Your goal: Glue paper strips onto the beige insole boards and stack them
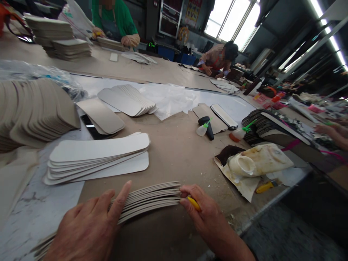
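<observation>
Fanned thin grey-beige boards, aligned left-to-right | crossed by left hand, grip hidden | right end pinched by right hand

Yellow handle, apparently partly hidden

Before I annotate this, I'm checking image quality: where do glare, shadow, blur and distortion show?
Head view: the windows are blown out to white; the ceiling light strip glares. Head view: the room tilts; far-right background looks soft. Head view: the table darkens below the strips, whose edges stay distinguishable.
</observation>
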